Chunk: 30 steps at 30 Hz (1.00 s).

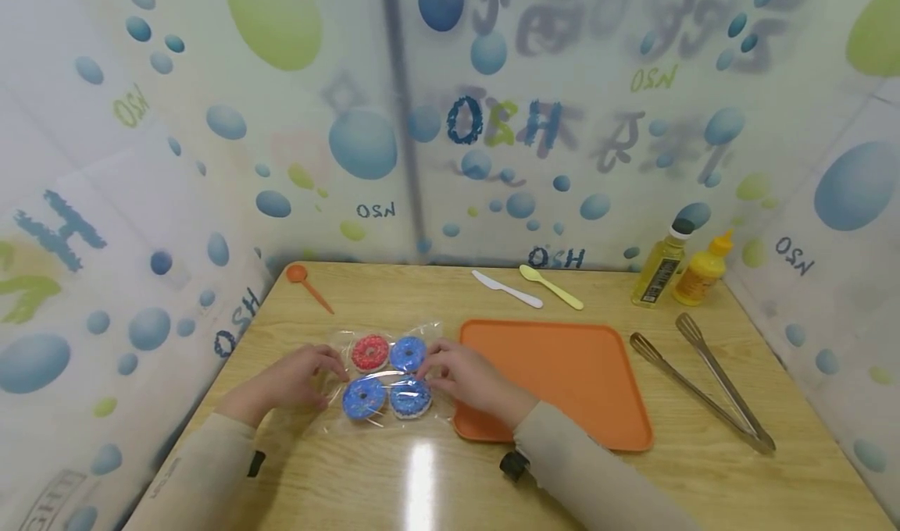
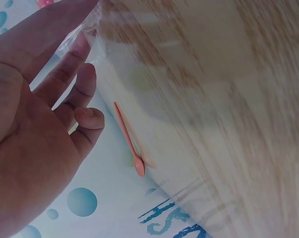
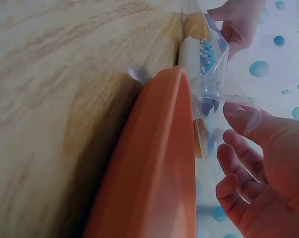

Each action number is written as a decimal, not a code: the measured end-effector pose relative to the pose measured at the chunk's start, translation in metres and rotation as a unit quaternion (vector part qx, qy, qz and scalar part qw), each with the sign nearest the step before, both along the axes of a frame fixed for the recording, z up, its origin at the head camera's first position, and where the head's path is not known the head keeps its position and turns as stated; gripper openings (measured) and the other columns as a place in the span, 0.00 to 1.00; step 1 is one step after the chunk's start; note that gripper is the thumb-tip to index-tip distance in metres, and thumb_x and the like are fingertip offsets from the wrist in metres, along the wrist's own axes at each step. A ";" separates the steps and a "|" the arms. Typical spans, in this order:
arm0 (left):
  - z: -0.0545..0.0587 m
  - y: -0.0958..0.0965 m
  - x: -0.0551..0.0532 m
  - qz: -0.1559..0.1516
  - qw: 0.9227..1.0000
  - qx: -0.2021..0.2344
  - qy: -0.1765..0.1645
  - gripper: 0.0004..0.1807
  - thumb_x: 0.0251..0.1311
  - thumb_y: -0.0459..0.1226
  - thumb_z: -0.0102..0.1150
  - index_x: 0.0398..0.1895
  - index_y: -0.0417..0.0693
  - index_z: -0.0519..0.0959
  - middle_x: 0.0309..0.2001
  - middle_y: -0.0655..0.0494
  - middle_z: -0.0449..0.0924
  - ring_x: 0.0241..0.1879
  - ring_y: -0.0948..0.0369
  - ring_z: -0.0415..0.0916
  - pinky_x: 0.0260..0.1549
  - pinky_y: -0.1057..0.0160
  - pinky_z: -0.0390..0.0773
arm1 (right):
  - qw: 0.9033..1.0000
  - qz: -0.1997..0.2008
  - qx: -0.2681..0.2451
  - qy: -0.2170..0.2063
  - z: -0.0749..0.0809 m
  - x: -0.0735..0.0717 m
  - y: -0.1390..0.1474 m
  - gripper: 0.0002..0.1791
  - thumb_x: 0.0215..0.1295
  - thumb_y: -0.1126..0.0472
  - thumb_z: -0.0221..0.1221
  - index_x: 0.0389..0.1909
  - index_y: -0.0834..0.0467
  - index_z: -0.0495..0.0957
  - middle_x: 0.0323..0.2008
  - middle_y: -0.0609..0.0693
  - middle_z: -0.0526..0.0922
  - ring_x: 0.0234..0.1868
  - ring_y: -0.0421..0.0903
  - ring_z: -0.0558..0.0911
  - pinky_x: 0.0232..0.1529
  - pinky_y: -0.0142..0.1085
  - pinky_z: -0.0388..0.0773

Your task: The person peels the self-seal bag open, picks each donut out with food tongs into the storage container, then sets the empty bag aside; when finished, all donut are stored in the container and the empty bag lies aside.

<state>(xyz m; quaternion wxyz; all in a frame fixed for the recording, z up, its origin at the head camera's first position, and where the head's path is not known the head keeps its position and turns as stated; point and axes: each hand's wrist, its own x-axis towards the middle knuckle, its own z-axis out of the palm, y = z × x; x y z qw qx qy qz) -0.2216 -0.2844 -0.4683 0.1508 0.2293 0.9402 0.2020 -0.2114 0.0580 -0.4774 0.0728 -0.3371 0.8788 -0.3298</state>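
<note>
A clear plastic bag (image 1: 387,375) lies on the table with one red-topped donut (image 1: 369,352) and three blue-topped donuts (image 1: 364,398) inside. My left hand (image 1: 302,376) is at the bag's left edge, its thumb and forefinger pinching the film. From the other side my right hand (image 1: 466,375) pinches the film by the right-hand donuts. Loose plastic shows around its thumb (image 3: 241,116) in the right wrist view. The other fingers of the right hand are bent and hold nothing. In the left wrist view the left fingertips run out of the top of the picture.
An orange tray (image 1: 562,383) lies right of the bag, under my right forearm. Metal tongs (image 1: 710,390) are further right. At the back stand an oil bottle (image 1: 659,269) and a yellow squeeze bottle (image 1: 701,272). A white knife (image 1: 506,289), yellow spoon (image 1: 551,287) and orange spoon (image 1: 309,287) lie there too.
</note>
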 end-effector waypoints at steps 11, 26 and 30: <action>-0.003 -0.001 0.001 0.004 1.000 0.002 -0.002 0.21 0.44 0.31 0.81 0.40 0.63 0.88 0.53 0.56 0.82 0.58 0.46 0.77 0.62 0.37 0.73 | 1.000 -0.005 0.007 0.005 -0.006 -0.004 -0.003 0.03 0.71 0.56 0.65 0.38 0.43 0.86 0.51 0.40 0.78 0.42 0.37 0.78 0.45 0.28 0.78; 0.003 0.005 0.000 0.008 1.000 -0.009 0.004 0.22 0.44 0.30 0.81 0.41 0.63 0.89 0.54 0.54 0.82 0.58 0.45 0.77 0.61 0.38 0.74 | 0.998 -0.044 0.010 0.032 -0.004 -0.003 0.023 0.03 0.70 0.59 0.66 0.38 0.46 0.82 0.46 0.43 0.79 0.39 0.38 0.78 0.43 0.32 0.79; 0.002 0.004 0.000 0.014 1.000 -0.007 -0.003 0.22 0.44 0.29 0.80 0.39 0.65 0.89 0.53 0.56 0.82 0.58 0.47 0.77 0.61 0.38 0.75 | 0.998 -0.039 0.009 0.047 -0.006 -0.002 0.028 0.03 0.70 0.58 0.67 0.37 0.48 0.82 0.45 0.43 0.79 0.40 0.40 0.78 0.45 0.33 0.78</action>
